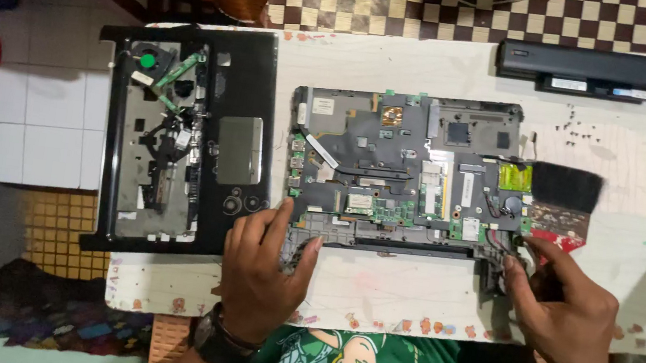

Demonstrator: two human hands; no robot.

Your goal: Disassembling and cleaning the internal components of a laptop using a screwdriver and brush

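Observation:
An opened laptop base [404, 167] with its green and grey circuit board bare lies in the middle of the white table [409, 288]. My left hand [261, 269] rests on the base's near left corner, fingers pressing on its edge. My right hand [560, 304] is at the near right corner, fingertips pinching something small among the wires there; what it pinches is hidden. A wide brush with black bristles [564, 192] lies just beyond my right hand, against the base's right side.
A black laptop top cover [179, 138] with a touchpad lies over the table's left edge. A long black battery [587, 68] sits at the far right. Small dark screws [575, 127] are scattered near it. A checkered cloth [487, 12] lies beyond the table, over tiled floor.

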